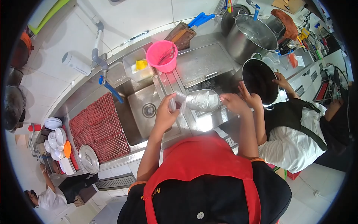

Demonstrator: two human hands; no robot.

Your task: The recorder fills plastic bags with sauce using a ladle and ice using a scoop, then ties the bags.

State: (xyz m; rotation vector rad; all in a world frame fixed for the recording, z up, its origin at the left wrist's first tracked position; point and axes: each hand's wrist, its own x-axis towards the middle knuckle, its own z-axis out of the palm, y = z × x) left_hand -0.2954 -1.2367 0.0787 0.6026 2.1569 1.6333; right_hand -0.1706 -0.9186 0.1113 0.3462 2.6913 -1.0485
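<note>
My left hand (167, 113) holds a clear plastic bag (180, 102) by its top, the mouth turned to the right. In my right hand (233, 103) is the handle of a metal ice scoop (211, 107). Several pieces of ice (202, 99) lie in the scoop, and its front edge meets the bag's mouth. Behind the scoop, an ice bin (223, 79) in the steel counter stands partly uncovered, with more ice in it. A steel lid (205, 63) covers the bin's far part.
A co-worker's hands (254, 100) hold a large dark pot (260, 81) close to my right forearm. To the left are a sink (139, 112), a blue-hosed tap (113, 91) and a red mat (98, 131). A pink bucket (162, 57) and a knife block (180, 36) stand behind.
</note>
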